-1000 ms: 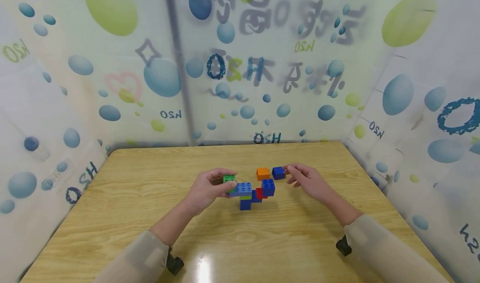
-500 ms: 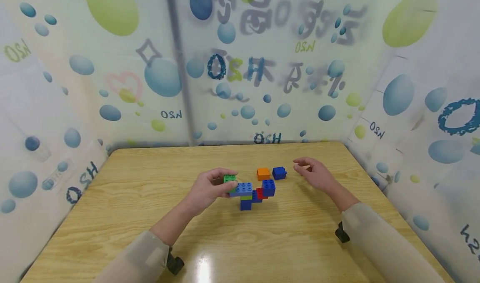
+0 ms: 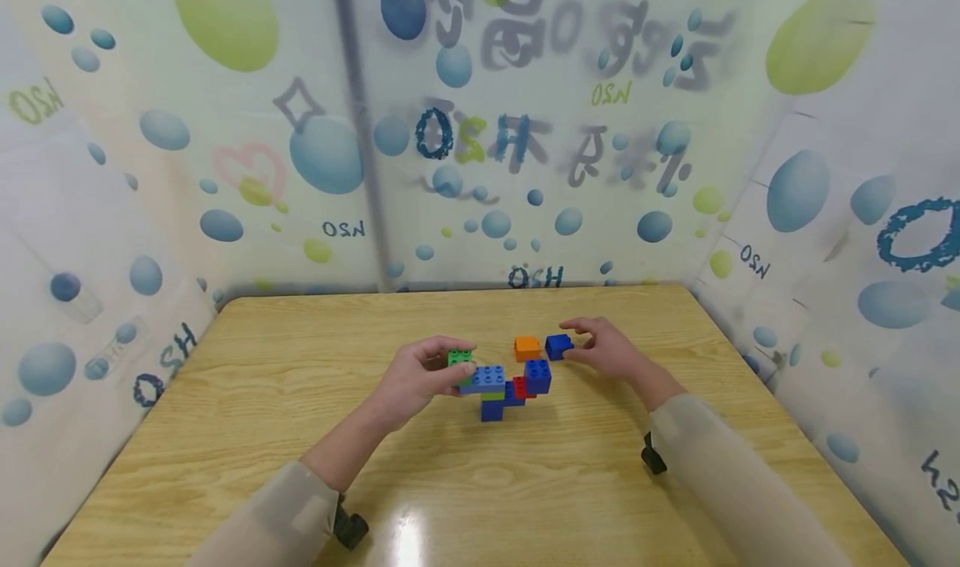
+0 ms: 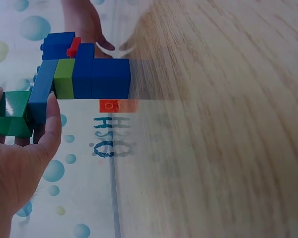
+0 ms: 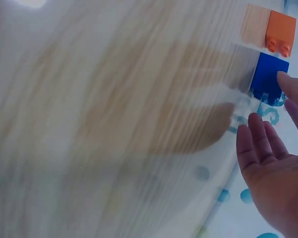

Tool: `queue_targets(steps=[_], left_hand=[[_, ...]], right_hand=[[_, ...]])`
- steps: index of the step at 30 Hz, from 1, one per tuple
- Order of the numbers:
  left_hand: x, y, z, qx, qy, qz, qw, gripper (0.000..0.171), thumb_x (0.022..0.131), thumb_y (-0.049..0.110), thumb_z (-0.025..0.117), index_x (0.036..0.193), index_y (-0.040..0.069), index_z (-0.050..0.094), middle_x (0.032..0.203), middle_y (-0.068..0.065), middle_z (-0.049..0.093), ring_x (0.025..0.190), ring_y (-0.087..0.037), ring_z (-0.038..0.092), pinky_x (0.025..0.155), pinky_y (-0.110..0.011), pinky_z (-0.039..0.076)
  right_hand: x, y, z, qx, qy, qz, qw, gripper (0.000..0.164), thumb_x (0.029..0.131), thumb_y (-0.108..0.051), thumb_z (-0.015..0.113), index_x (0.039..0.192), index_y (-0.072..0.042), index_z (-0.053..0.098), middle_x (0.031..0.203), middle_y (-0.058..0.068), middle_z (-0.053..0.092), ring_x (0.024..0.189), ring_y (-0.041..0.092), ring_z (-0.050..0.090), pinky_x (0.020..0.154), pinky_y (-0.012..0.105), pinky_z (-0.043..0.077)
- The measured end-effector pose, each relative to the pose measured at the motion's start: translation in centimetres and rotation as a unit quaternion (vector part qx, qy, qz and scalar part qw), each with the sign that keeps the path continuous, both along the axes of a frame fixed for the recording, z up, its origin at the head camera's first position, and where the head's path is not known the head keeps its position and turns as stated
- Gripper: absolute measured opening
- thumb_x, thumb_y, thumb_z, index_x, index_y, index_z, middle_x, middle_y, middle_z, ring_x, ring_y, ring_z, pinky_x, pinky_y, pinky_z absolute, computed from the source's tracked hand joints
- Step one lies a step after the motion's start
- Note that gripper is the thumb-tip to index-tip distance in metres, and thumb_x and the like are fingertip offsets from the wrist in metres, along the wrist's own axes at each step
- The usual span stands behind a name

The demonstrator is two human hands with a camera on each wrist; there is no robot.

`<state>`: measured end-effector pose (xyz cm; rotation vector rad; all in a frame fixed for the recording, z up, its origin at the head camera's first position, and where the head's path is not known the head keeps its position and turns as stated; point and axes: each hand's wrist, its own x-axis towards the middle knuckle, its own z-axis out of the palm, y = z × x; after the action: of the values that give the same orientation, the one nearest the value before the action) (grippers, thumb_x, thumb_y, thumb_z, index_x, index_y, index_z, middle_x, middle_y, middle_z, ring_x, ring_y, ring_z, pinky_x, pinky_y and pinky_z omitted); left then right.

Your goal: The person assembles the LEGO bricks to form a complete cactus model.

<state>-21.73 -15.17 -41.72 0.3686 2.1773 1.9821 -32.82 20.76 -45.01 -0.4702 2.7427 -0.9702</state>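
Note:
My left hand [image 3: 411,379] grips the left end of a toy brick build [image 3: 489,377], around its green brick [image 4: 12,114] and light blue brick [image 4: 42,91]. A lime brick [image 4: 64,79], a red brick [image 3: 519,387] and several dark blue bricks also belong to the build. Over at the right, my right hand [image 3: 609,352] is at a loose dark blue brick [image 3: 557,348], thumb on the near side and index finger stretched past it. In the right wrist view a fingertip overlaps this brick [image 5: 269,77]; whether it touches cannot be told. The other fingers are spread loosely.
An orange brick [image 3: 527,348] lies just left of the loose blue one, behind the build. The wooden table [image 3: 315,333] ends at a patterned curtain [image 3: 480,217], which also stands along both sides.
My right hand first drew back to the right from the loose blue brick, then came left to it again. The left hand and the build have stayed in place.

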Motion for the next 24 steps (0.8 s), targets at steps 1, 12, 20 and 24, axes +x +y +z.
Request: queue_targets(steps=[1, 12, 20, 24], left_hand=[[0.0, 0.0, 0.0, 0.0, 0.0, 0.0, 1.0, 0.035, 0.102, 0.016, 0.081, 0.136, 0.013, 0.076, 0.093, -0.005, 0.064, 0.092, -0.023, 0.069, 0.087, -0.042, 0.07], [0.0, 0.0, 0.0, 0.008, 0.0, -0.003, 1.0, 0.034, 0.102, 0.014, 0.079, 0.136, 0.011, 0.076, 0.094, -0.005, 0.065, 0.091, -0.022, 0.069, 0.084, -0.038, 0.07], [0.0, 0.0, 0.0, 0.007, 0.002, -0.004, 1.0, 0.034, 0.102, 0.014, 0.08, 0.136, 0.011, 0.076, 0.094, -0.004, 0.066, 0.091, -0.022, 0.068, 0.084, -0.039, 0.07], [-0.1, 0.0, 0.0, 0.01, 0.001, -0.006, 0.9999, 0.035, 0.102, 0.014, 0.08, 0.136, 0.011, 0.076, 0.094, -0.004, 0.066, 0.091, -0.022, 0.068, 0.084, -0.038, 0.07]], right_hand=[[-0.1, -0.3, -0.1, 0.004, -0.002, -0.003, 1.0, 0.057, 0.106, -0.025, 0.076, 0.159, -0.014, 0.057, 0.154, 0.027, 0.051, 0.123, 0.041, 0.064, 0.107, 0.055, 0.06], [0.1, -1.2, 0.0, 0.024, -0.016, -0.03, 0.999, 0.043, 0.106, -0.02, 0.074, 0.147, -0.008, 0.065, 0.151, 0.024, 0.058, 0.123, 0.038, 0.062, 0.11, 0.053, 0.058], [0.9, -0.5, 0.6, -0.05, -0.014, -0.039, 0.998, 0.041, 0.107, -0.022, 0.073, 0.144, -0.006, 0.063, 0.139, 0.019, 0.069, 0.126, 0.036, 0.064, 0.114, 0.054, 0.055], [1.5, -0.4, 1.5, -0.072, -0.002, -0.027, 0.997, 0.04, 0.108, -0.024, 0.072, 0.144, -0.008, 0.063, 0.137, 0.017, 0.07, 0.124, 0.035, 0.065, 0.108, 0.05, 0.058]])
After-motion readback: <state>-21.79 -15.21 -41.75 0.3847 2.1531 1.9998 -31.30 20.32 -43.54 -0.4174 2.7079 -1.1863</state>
